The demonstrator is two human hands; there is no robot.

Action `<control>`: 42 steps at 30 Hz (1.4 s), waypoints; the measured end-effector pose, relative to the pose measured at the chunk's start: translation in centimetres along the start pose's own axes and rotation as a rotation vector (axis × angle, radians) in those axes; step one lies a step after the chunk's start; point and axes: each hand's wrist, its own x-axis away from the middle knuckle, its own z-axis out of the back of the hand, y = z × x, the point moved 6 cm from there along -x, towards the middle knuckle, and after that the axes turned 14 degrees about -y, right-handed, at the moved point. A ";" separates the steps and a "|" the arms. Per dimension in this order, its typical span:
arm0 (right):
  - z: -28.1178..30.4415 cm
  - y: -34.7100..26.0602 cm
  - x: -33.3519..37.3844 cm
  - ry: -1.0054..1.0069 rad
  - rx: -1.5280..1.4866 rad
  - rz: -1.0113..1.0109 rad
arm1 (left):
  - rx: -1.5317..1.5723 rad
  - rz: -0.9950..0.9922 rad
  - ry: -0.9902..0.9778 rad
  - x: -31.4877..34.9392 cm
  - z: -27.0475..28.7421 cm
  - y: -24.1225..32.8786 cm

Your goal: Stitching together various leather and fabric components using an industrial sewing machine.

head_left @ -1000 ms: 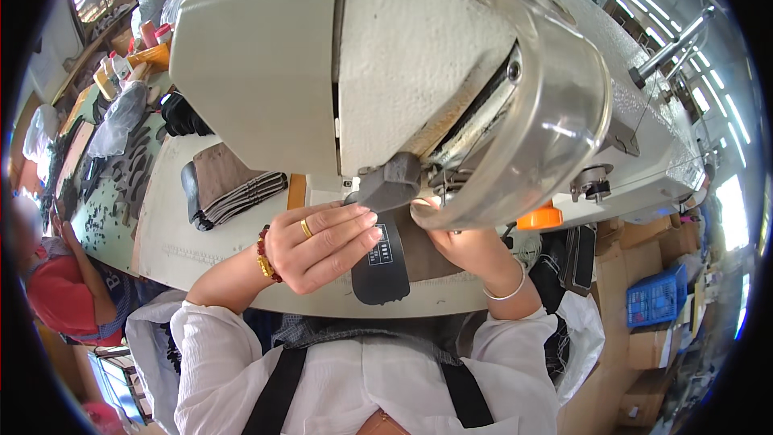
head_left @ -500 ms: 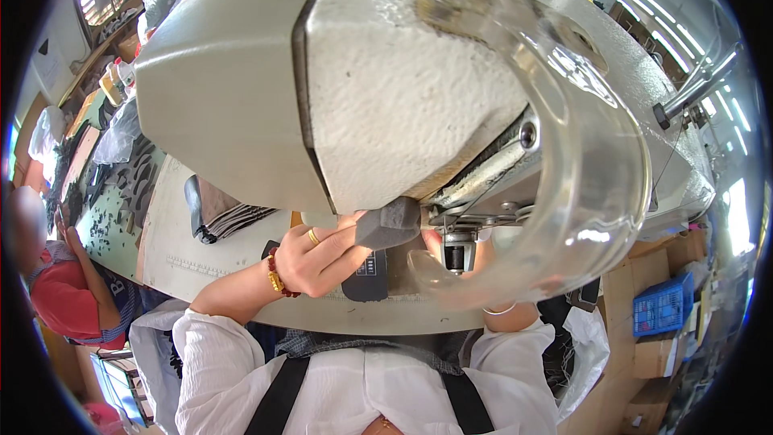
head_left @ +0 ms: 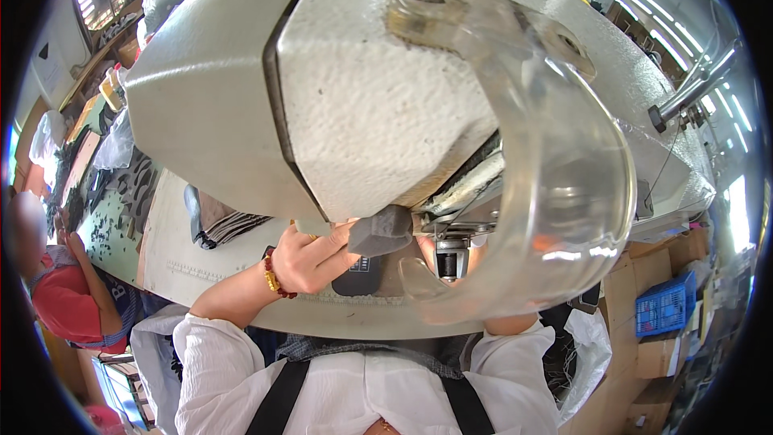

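A big off-white sewing machine head fills most of the view, with a clear plastic guard curving over its needle end. My left hand, with a ring and a bead bracelet, pinches a folded grey fabric piece just under the machine head, beside the presser foot. A dark flat piece lies on the table below it. My right hand is mostly hidden behind the guard; only a skin-coloured blur shows through the plastic.
The pale sewing table carries a stack of folded dark fabric at the left. Another person in red sits at the far left. Cardboard boxes and a blue crate stand at the right.
The view has dropped closer to the machine head, which now hides more. My left hand rose from lying flat on the dark piece to pinching the grey fabric near the needle.
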 end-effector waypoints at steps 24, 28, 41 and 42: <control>-2.5 7.0 1.4 -0.234 -2.002 0.291 | 0.207 0.010 0.000 -1.0 0.4 -1.5; -0.3 7.2 2.6 0.168 -1.255 0.193 | 0.281 0.031 -0.026 -0.8 0.3 -1.8; -2.2 2.2 1.1 -0.351 -4.048 0.210 | 0.335 0.043 -0.076 0.0 -0.9 -2.4; -1.9 2.2 1.0 -0.513 -4.095 0.034 | 0.309 0.058 -0.064 -0.1 -0.7 -2.3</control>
